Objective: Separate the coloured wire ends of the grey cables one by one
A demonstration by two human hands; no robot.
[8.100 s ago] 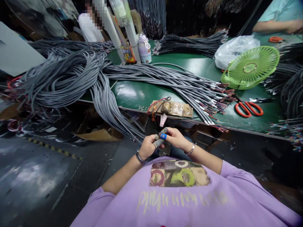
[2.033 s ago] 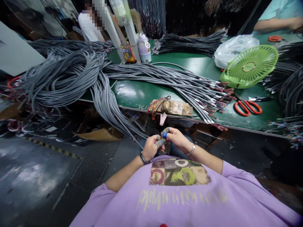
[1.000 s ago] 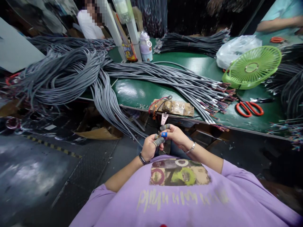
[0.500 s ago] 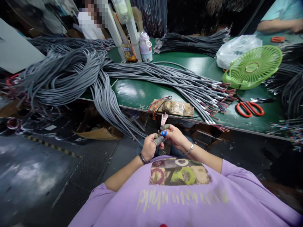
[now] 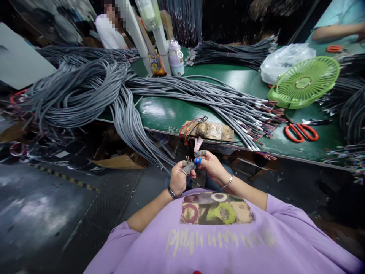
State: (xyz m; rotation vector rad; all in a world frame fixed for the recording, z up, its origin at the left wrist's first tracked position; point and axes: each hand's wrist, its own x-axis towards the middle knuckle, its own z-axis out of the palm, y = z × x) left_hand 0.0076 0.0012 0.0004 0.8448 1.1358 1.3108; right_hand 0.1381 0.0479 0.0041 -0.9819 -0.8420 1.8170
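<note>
I'm seeing the left hand (image 5: 179, 179) pinching thin wires (image 5: 188, 160) in front of the bench (image 5: 156, 110), near the pale clip (image 5: 198, 143), right hand (image 5: 213, 166) sitting just beside, can't tell if it's gripping.

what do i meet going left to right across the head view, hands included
coiled grey cables → snack packet → left hand → right hand → red-handled scissors → coloured wire ends at the right edge

Glossy bench (image 5: 155, 110), smooth rubbery cables (image 5: 171, 86)
From here: plastic fan (image 5: 303, 82), crinkled filmy bag (image 5: 278, 64), matt cloth shirt (image 5: 216, 247).
</note>
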